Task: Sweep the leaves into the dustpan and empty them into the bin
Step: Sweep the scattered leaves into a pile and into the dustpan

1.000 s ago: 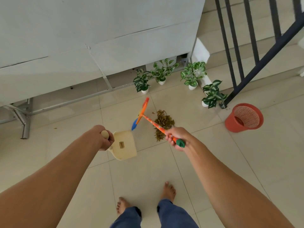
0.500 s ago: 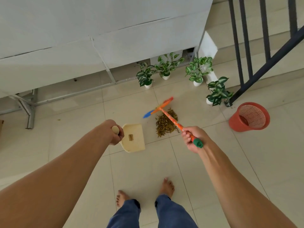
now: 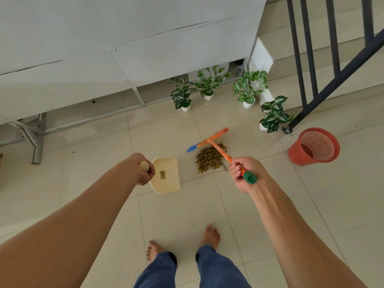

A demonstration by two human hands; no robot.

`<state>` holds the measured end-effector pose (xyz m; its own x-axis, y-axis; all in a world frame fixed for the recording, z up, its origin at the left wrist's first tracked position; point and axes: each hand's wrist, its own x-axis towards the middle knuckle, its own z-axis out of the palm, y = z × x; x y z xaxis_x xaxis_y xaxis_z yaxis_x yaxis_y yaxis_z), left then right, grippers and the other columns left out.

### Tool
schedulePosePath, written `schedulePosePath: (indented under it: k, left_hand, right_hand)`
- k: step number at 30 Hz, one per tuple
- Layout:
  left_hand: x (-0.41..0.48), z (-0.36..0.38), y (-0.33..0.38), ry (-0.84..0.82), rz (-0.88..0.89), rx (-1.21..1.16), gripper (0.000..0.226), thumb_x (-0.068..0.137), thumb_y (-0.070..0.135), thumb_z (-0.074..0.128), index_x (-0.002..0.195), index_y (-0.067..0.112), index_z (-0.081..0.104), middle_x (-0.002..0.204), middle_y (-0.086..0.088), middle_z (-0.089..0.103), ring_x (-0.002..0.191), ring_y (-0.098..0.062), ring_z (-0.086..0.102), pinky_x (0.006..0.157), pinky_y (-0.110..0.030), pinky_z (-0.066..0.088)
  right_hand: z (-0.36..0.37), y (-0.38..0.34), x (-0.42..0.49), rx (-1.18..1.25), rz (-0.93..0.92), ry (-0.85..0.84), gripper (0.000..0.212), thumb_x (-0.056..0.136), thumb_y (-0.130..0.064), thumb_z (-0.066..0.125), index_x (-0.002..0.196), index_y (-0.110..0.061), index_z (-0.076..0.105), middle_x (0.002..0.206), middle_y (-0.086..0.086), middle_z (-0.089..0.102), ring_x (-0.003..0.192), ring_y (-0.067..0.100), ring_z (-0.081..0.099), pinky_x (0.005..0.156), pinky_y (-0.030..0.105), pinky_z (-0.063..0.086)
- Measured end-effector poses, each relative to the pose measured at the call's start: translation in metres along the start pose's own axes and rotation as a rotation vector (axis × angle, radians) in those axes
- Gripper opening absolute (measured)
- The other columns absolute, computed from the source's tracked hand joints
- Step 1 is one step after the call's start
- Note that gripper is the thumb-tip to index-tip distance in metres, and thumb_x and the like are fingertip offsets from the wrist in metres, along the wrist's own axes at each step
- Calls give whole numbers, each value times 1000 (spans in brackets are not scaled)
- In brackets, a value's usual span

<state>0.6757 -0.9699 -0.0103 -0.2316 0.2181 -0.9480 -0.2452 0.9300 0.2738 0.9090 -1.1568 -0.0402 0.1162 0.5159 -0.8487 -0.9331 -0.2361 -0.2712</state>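
Gripping slim orange broom (image 3: 221,151) | leaves (image 3: 207,160): dry crumpled heap | dustpan (image 3: 166,185): smooth cream

Glossy pale floor tiles (image 3: 259,204), matt cream plastic dustpan (image 3: 166,179), red plastic mesh bin (image 3: 313,146), dry crinkled leaves (image 3: 207,159), dark metal railing (image 3: 307,59), blue denim trousers (image 3: 216,269)

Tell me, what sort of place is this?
Probably a tiled landing at the foot of an indoor staircase, in a home or small building: beige steps and a dark railing rise at right, and small potted plants stand by the wall.
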Motion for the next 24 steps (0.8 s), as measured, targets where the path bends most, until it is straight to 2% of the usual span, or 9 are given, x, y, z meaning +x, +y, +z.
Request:
schedulePosePath:
  k: [6, 9, 12, 14, 19, 22, 24]
  left_hand:
    - [-7, 1, 0, -1, 6, 8, 21, 86, -7, 47, 101, 6, 53, 83, -7, 52, 47, -11, 45, 36, -16, 43]
    - [-10, 0, 2, 3, 5, 6, 23, 85, -8, 46, 100, 7, 54, 83, -6, 52, 46, -12, 44, 37, -15, 42]
    - [-11, -3, 5, -3, 0, -10, 25, 84, -9, 46, 101, 7, 56, 83, -6, 52, 47, -12, 44, 38, -15, 43]
    - [-10, -4, 7, -4, 0, -27, 25, 84, -8, 46, 101, 7, 55, 82, -5, 52, 46, -12, 44, 38, -15, 43]
    - [-9, -3, 6, -8, 4, -14, 22, 84, -7, 46, 100, 7, 54, 86, -4, 52, 46, -12, 43, 38, -15, 42]
    - [-8, -1, 6, -8, 0, -3, 22, 85, -7, 46, 99, 7, 54, 83, -5, 52, 45, -12, 43, 37, -15, 42]
    - [-9, 1, 6, -10, -2, -14, 23, 85, -7, 47, 101, 7, 55, 82, -5, 52, 45, -12, 44, 37, -15, 42]
  right_hand:
    - [30, -1, 19, -76, -49, 23, 23, 99, 0, 38, 103, -8, 59, 64, -2, 44, 34, 3, 39, 29, 12, 32]
    - [44, 0, 39, -71, -17, 95, 32, 97, 1, 38, 120, -5, 59, 71, -6, 49, 32, 4, 42, 28, 14, 34]
    - [46, 1, 43, -64, -16, 177, 46, 92, 3, 37, 133, -4, 57, 76, 2, 56, 28, 6, 42, 27, 14, 35]
    - [41, 1, 35, -48, -26, 175, 46, 92, 4, 38, 134, -1, 55, 86, 1, 64, 29, 6, 42, 27, 14, 35]
    - [33, 0, 2, -17, -72, 58, 34, 93, 5, 40, 124, 2, 55, 65, -4, 60, 38, 4, 41, 30, 13, 37]
    - [50, -5, -11, -6, -89, 15, 29, 95, 4, 38, 113, -2, 60, 65, -2, 51, 38, 4, 40, 30, 13, 37]
    - [60, -12, -13, 20, -77, 7, 32, 95, 3, 38, 117, -2, 60, 66, 0, 48, 37, 4, 41, 30, 13, 38]
